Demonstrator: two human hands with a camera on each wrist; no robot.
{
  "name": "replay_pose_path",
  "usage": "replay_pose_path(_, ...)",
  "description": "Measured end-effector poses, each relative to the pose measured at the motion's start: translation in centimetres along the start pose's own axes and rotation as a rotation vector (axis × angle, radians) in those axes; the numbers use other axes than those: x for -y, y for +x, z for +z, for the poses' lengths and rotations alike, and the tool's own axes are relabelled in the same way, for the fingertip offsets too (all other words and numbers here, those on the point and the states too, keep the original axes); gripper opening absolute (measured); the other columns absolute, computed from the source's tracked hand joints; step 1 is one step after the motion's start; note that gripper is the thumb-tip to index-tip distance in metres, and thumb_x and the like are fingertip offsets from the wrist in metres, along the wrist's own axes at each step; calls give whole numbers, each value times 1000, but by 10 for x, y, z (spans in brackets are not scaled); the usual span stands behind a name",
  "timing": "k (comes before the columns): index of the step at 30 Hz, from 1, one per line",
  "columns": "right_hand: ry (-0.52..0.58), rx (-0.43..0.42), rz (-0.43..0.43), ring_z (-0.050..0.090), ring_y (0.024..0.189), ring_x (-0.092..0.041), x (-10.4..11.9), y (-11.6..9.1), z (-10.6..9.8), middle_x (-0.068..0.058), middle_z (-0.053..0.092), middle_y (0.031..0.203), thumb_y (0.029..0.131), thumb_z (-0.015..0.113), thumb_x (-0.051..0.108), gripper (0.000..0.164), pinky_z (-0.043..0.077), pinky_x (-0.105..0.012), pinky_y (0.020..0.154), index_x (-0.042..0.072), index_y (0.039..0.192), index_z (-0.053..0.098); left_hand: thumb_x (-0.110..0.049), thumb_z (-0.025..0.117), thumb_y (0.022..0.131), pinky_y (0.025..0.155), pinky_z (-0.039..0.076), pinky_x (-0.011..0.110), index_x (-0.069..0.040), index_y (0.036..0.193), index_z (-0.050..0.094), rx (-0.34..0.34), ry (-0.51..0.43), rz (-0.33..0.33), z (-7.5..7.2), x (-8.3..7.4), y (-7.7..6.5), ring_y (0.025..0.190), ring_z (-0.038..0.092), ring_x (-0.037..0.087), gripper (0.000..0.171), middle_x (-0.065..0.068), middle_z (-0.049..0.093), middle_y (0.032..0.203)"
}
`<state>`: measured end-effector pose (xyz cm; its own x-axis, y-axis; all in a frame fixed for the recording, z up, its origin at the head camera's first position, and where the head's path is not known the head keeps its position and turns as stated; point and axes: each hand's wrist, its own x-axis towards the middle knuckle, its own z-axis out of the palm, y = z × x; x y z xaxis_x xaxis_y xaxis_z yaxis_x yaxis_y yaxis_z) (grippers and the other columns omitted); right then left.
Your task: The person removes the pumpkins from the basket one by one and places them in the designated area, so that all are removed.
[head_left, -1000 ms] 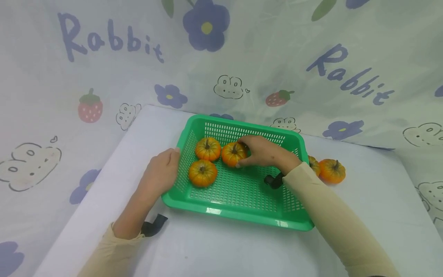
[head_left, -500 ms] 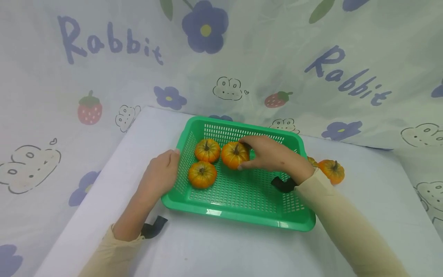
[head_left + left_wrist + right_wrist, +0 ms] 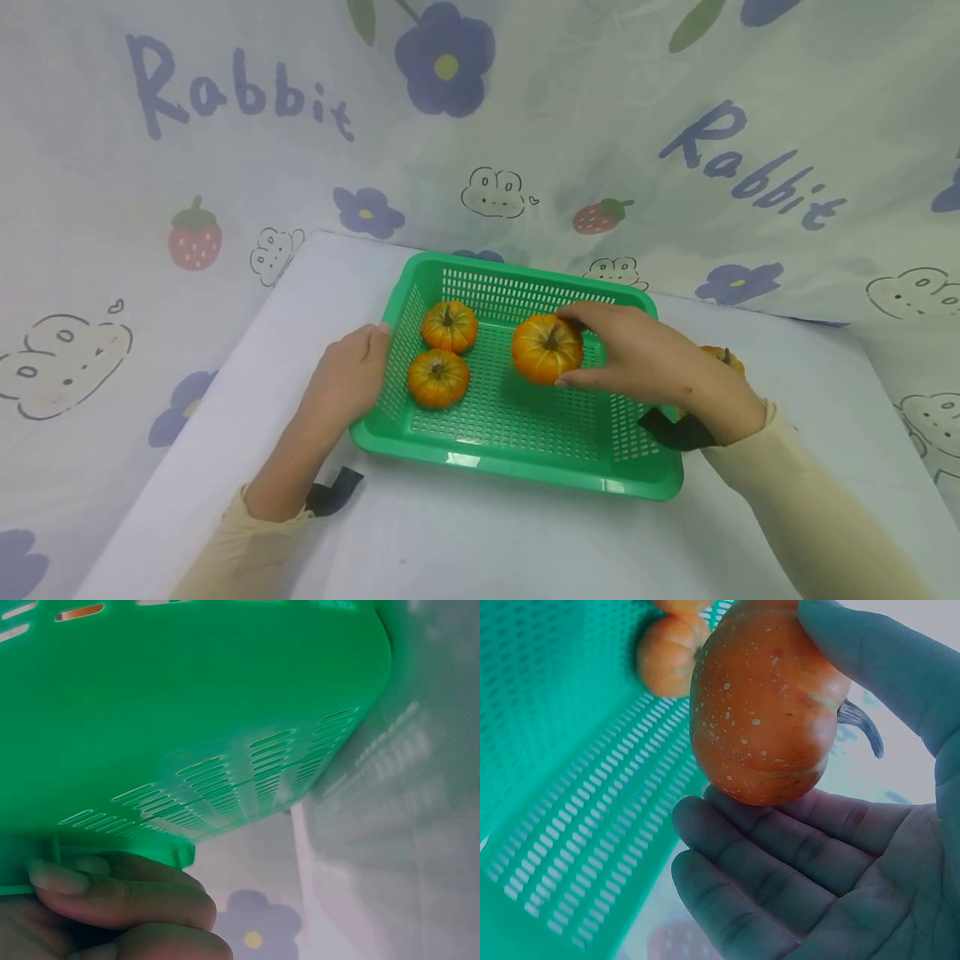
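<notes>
A green plastic basket [image 3: 517,473] with slotted walls stands on the table. My left hand [image 3: 348,375] grips its left rim; in the left wrist view its fingers [image 3: 127,896] curl under the edge. Over the basket my right hand [image 3: 645,354] holds a small orange pumpkin [image 3: 546,348] between thumb and fingers. The right wrist view shows this pumpkin [image 3: 769,705] raised off the basket floor, its stem curving to one side. Two similar pumpkins sit inside by the left wall, one at the back [image 3: 450,327] and one in front [image 3: 438,378].
Outside the basket on the right lies another pumpkin [image 3: 723,357], mostly hidden behind my right hand and wrist. The white table [image 3: 450,542] runs up to a hanging cloth [image 3: 562,108] printed with rabbits, flowers and strawberries. A black strap [image 3: 333,493] shows at my left wrist.
My right hand has lifted the pumpkin from beside the other two and carried it to the right and up. My left hand has stayed on the rim.
</notes>
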<state>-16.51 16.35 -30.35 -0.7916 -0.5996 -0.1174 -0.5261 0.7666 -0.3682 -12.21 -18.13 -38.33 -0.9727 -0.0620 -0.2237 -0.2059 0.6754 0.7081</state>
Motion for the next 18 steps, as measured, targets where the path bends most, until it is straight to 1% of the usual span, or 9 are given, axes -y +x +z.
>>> replay_pose_path(7,45,-66,32,62,123,-28,-13,-43,-9,-7,64,137,88,85,45,79,51,-54,102,6,148,52,-53,20,113,64,47,37,-8,104,55,4,31,-9,-5,-2,0,75,53,27,58,12,51,83)
replay_pose_path(11,62,-106,72,61,122,-29,-22,-63,-8,-8,62,138,89,84,48,78,51,-57,100,7,148,53,-53,19,112,62,48,37,-8,102,54,11,29,-1,-6,0,1,72,53,27,59,12,51,82)
replay_pose_path(14,66,-139,105,61,121,-28,-28,-80,-5,-8,62,139,89,83,49,78,54,-56,97,7,147,53,-54,19,112,60,49,36,-8,100,52,18,24,7,-4,1,2,68,54,26,59,12,51,80)
replay_pose_path(16,72,-166,116,61,122,-30,-34,-92,-4,-9,61,140,89,83,48,77,55,-56,96,7,147,53,-54,19,112,59,49,36,-7,99,52,20,19,9,-2,1,3,67,54,26,59,13,51,80)
replay_pose_path(18,69,-193,130,62,122,-33,-40,-103,-2,-10,61,142,88,85,45,78,54,-59,95,9,149,52,-54,19,112,58,50,36,-7,99,51,20,16,10,-2,1,3,67,55,26,58,13,52,80)
